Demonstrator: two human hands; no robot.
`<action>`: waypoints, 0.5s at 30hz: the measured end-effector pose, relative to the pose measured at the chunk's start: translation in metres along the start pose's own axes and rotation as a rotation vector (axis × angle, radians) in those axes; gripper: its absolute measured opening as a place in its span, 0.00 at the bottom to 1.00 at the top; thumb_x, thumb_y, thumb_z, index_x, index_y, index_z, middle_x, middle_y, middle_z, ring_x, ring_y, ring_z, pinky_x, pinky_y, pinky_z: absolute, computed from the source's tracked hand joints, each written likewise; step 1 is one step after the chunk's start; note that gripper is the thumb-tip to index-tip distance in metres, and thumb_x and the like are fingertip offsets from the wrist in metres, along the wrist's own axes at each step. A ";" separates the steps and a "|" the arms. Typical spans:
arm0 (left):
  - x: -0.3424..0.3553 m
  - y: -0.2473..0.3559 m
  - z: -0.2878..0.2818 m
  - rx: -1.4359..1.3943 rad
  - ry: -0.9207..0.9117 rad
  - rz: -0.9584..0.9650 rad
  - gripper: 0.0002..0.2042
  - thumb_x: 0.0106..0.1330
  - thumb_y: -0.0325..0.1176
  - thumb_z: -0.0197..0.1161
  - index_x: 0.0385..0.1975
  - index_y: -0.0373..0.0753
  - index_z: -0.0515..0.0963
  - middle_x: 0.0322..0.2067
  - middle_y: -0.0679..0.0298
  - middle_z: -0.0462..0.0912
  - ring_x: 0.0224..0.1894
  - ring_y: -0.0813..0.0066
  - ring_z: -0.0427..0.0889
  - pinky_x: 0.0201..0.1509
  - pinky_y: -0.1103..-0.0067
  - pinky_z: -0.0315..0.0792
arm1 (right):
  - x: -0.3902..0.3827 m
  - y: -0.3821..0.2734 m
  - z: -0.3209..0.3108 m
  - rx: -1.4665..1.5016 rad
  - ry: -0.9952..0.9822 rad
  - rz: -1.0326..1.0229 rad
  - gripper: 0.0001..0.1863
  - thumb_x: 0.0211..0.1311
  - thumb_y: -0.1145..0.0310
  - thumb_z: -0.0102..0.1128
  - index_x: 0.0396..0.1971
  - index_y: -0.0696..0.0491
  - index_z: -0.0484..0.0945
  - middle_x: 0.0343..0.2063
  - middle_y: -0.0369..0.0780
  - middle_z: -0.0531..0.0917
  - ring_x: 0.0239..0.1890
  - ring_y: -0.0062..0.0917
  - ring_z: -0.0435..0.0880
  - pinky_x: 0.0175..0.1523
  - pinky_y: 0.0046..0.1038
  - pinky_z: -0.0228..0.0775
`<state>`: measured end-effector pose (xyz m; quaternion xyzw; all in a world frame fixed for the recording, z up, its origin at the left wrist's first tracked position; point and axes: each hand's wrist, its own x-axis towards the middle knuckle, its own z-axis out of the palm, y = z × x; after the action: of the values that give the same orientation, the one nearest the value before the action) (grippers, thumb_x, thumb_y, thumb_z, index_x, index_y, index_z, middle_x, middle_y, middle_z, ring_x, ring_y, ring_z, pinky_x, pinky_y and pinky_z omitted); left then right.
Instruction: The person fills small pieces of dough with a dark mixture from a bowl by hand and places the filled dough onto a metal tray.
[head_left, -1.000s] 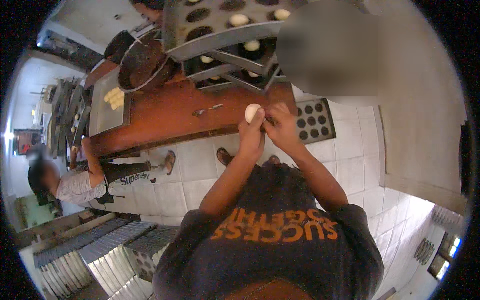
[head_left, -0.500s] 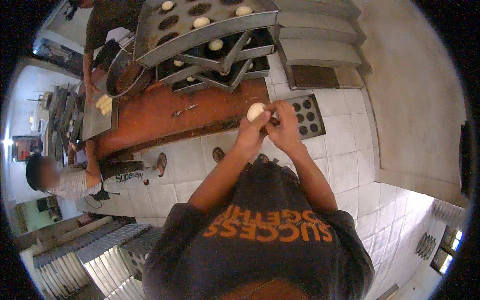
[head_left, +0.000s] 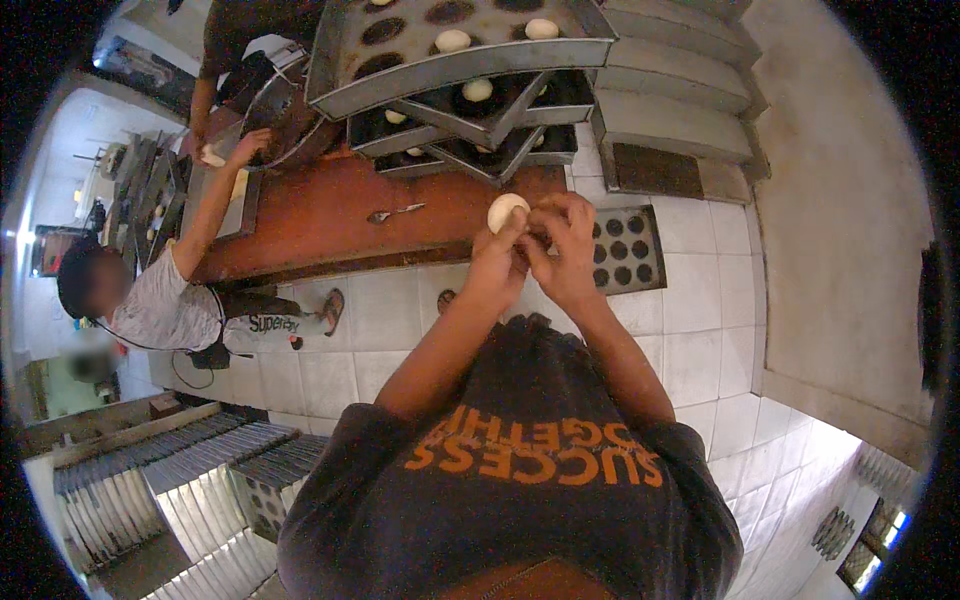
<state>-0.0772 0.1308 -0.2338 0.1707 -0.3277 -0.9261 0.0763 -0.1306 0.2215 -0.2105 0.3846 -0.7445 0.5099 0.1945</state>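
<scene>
A smooth, pale dough ball (head_left: 508,212) is held up in front of me, past the near edge of the reddish table. My left hand (head_left: 497,262) is closed around its lower part, the thumb lying across it. Close on its right side, my right hand (head_left: 566,242) has its fingers bent and bunched together. Whatever those right fingertips pinch is hidden between the two hands. Beyond my hands, metal baking trays (head_left: 465,73) with round wells are stacked crosswise, several of the wells holding similar dough balls.
On the reddish table (head_left: 310,215) lies a spoon-like utensil (head_left: 395,213). A large metal bowl (head_left: 283,110) stands farther left, where two co-workers reach in. Another welled tray (head_left: 628,250) sits low at my right, beside concrete steps (head_left: 655,75). Stacked trays (head_left: 190,480) fill the lower left.
The view has shifted, while my hands stay around the dough ball with fingers slightly rearranged. The left co-worker's arm has moved up to the bowl. The pale pieces on the tray beside it no longer show there.
</scene>
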 end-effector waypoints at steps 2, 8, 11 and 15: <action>0.004 0.005 -0.006 0.090 -0.085 0.055 0.16 0.59 0.41 0.56 0.43 0.39 0.68 0.34 0.67 0.73 0.36 0.77 0.73 0.41 0.78 0.69 | 0.003 0.000 0.006 0.048 0.008 0.029 0.13 0.36 0.77 0.57 0.28 0.56 0.74 0.29 0.42 0.74 0.34 0.38 0.69 0.40 0.34 0.61; -0.003 0.022 0.006 -0.222 -0.082 -0.082 0.17 0.57 0.38 0.58 0.43 0.37 0.68 0.37 0.65 0.72 0.40 0.75 0.71 0.42 0.76 0.69 | 0.005 0.004 0.004 -0.031 0.013 -0.116 0.14 0.36 0.80 0.58 0.29 0.55 0.73 0.30 0.42 0.73 0.35 0.38 0.70 0.41 0.33 0.62; -0.004 0.034 0.013 0.091 -0.074 0.038 0.16 0.57 0.37 0.58 0.42 0.38 0.69 0.38 0.65 0.72 0.41 0.76 0.72 0.43 0.76 0.69 | 0.021 -0.017 0.001 -0.049 0.058 0.025 0.13 0.37 0.83 0.59 0.28 0.55 0.74 0.30 0.41 0.74 0.34 0.36 0.72 0.40 0.31 0.66; -0.005 0.040 0.009 0.114 -0.081 0.040 0.16 0.57 0.37 0.58 0.43 0.37 0.69 0.39 0.66 0.73 0.40 0.76 0.73 0.43 0.76 0.69 | 0.015 0.004 0.006 0.140 -0.088 0.016 0.16 0.36 0.76 0.61 0.32 0.54 0.73 0.36 0.43 0.73 0.41 0.39 0.68 0.46 0.36 0.59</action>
<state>-0.0746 0.1067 -0.2008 0.1306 -0.3861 -0.9103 0.0717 -0.1431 0.2111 -0.2052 0.4132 -0.7181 0.5447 0.1301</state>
